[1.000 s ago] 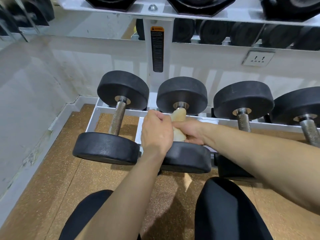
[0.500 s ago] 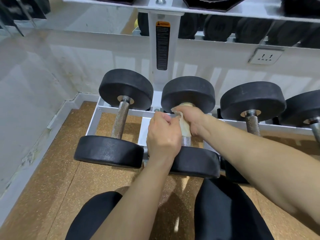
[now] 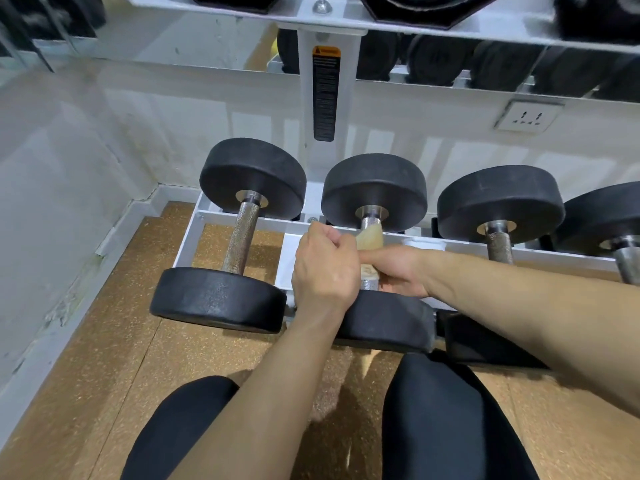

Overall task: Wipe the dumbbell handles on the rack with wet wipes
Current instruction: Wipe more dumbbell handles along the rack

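Black round-headed dumbbells lie in a row on the white rack [image 3: 194, 233]. A yellowish wet wipe [image 3: 370, 237] is wrapped round the metal handle of the second dumbbell [image 3: 374, 192] from the left. My right hand [image 3: 398, 268] comes in from the right and grips the wipe-covered handle near its front end. Curled into a fist, my left hand [image 3: 325, 268] holds the wipe against the handle's left side. Most of that handle is hidden by both hands. The bare knurled handle of the leftmost dumbbell [image 3: 242, 237] lies just left of my left hand.
A third dumbbell [image 3: 498, 244] and a fourth dumbbell [image 3: 623, 251] lie to the right. An upper shelf [image 3: 381, 22] with hexagonal weights hangs overhead. A white wall with a socket [image 3: 526, 116] stands behind. Cork-coloured floor [image 3: 104, 341] and my dark-clad knees fill the foreground.
My right hand slid up the handle to the far head, then back toward the near head with the wipe. My left hand stayed beside the handle.
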Tool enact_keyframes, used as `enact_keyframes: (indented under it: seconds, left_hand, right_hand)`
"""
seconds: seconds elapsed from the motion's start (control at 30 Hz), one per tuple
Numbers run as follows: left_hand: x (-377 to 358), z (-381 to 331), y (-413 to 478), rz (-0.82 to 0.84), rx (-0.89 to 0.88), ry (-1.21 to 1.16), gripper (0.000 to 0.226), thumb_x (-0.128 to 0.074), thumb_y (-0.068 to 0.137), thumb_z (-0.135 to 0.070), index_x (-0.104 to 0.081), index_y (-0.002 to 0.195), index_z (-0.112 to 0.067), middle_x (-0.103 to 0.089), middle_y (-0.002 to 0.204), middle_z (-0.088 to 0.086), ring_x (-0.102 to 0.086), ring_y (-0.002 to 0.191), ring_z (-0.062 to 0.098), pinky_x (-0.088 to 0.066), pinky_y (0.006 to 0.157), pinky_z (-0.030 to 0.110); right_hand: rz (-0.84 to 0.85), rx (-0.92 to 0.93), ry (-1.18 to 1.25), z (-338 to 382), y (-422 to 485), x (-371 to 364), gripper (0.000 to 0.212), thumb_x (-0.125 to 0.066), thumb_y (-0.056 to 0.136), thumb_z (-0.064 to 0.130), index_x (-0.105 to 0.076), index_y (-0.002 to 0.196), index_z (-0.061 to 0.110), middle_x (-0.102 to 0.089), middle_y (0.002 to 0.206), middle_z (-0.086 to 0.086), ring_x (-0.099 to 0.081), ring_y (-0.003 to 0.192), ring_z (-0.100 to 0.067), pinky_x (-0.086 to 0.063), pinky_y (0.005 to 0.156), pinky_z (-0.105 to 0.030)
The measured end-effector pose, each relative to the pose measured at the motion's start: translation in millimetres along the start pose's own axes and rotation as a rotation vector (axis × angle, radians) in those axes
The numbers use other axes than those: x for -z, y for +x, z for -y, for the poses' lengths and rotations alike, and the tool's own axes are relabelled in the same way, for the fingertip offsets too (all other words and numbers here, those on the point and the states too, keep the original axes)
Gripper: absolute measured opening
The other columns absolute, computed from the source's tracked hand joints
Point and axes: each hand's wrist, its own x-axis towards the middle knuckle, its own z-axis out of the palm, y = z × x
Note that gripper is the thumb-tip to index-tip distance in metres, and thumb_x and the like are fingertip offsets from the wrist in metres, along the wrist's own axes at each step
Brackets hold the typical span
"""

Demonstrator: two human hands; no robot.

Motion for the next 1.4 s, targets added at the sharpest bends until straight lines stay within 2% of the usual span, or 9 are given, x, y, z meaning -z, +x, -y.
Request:
enact_keyframes:
  seconds: [0.17,0.27,0.37,0.5,0.6,0.8,1.0,1.23,1.4]
  left_hand:
    - [0,2,1,0.008,-0.013,0.008,0.009,-0.049,0.093,-0.029,-0.056,0.095,-0.024,-0.062,0.1,-0.006,-0.057,0.094,0.02,-0.047,0.082,0.037]
    - [0,4,2,0.014,-0.034,-0.005,0.008,-0.049,0.093,-0.03,-0.054,0.092,-0.024,-0.061,0.098,-0.005,-0.057,0.092,0.02,-0.047,0.08,0.038]
    - [0,6,1,0.004,-0.051,-0.022,0.009,-0.049,0.094,-0.03,-0.053,0.091,-0.023,-0.061,0.096,-0.004,-0.056,0.091,0.02,-0.046,0.078,0.037]
    - [-2,6,3,0.023,-0.031,-0.037,0.011,-0.051,0.092,-0.034,-0.054,0.09,-0.024,-0.062,0.096,-0.006,-0.058,0.092,0.019,-0.049,0.082,0.04]
    - [-3,6,5,0.011,0.002,-0.035,0.013,-0.049,0.087,-0.037,-0.056,0.09,-0.027,-0.067,0.095,-0.007,-0.061,0.094,0.019,-0.051,0.087,0.043]
    - [-1,3,1,-0.004,-0.006,-0.014,0.011,-0.046,0.091,-0.031,-0.054,0.087,-0.025,-0.065,0.095,-0.004,-0.06,0.092,0.022,-0.049,0.084,0.04]
    - [-1,3,2,0.068,0.001,0.018,0.024,-0.046,0.093,-0.029,-0.049,0.07,-0.022,-0.055,0.074,-0.004,-0.05,0.073,0.022,-0.034,0.062,0.034]
    - [-7,8,18,0.389,0.061,0.024,0.024,-0.073,0.086,-0.041,-0.065,0.087,-0.018,-0.072,0.086,0.002,-0.067,0.083,0.022,-0.052,0.08,0.034]
    - [-11,13,33,0.357,-0.002,0.155,0.024,-0.083,0.08,-0.038,-0.066,0.078,-0.022,-0.071,0.08,-0.006,-0.066,0.078,0.014,-0.053,0.082,0.031]
  right_hand:
    - [-0.179,0.052,-0.194,11,-3,-2,0.018,-0.07,0.093,0.014,-0.058,0.08,0.018,-0.061,0.055,0.004,-0.057,0.045,-0.006,-0.044,0.045,-0.021]
    - [-0.322,0.12,-0.11,22,8,-9,0.018,-0.074,0.086,0.001,-0.059,0.084,0.01,-0.064,0.067,-0.008,-0.062,0.056,-0.02,-0.056,0.063,-0.035]
    - [-0.39,0.155,0.075,30,25,-16,0.018,-0.075,0.085,0.003,-0.059,0.088,0.008,-0.061,0.068,-0.012,-0.061,0.049,-0.022,-0.055,0.05,-0.03]
    - [-0.119,0.173,0.294,24,36,-6,0.058,-0.091,0.073,0.024,-0.057,0.117,0.009,-0.061,0.093,-0.017,-0.062,0.085,-0.028,-0.052,0.085,-0.037]
    - [0.058,0.105,0.315,11,43,10,0.07,-0.092,0.067,0.031,-0.052,0.123,0.015,-0.057,0.073,-0.004,-0.055,0.086,-0.02,-0.042,0.1,-0.032]
    - [0.095,0.002,0.067,2,2,-1,0.016,-0.062,0.097,0.021,-0.063,0.097,0.006,-0.062,0.077,-0.01,-0.066,0.069,-0.019,-0.06,0.069,-0.03]
    - [-0.016,0.029,-0.338,-5,-26,2,0.046,-0.077,0.087,0.046,-0.07,0.121,0.015,-0.076,0.112,-0.009,-0.071,0.103,-0.022,-0.055,0.094,-0.037]
    - [-0.182,0.107,-0.129,-7,-43,24,0.022,-0.05,0.103,0.019,-0.068,0.091,0.013,-0.072,0.071,-0.005,-0.065,0.064,-0.018,-0.049,0.063,-0.028]
    - [-0.254,0.109,-0.11,-7,-36,24,0.028,-0.055,0.093,-0.005,-0.073,0.11,0.007,-0.07,0.077,-0.007,-0.062,0.056,-0.012,-0.05,0.048,-0.018]
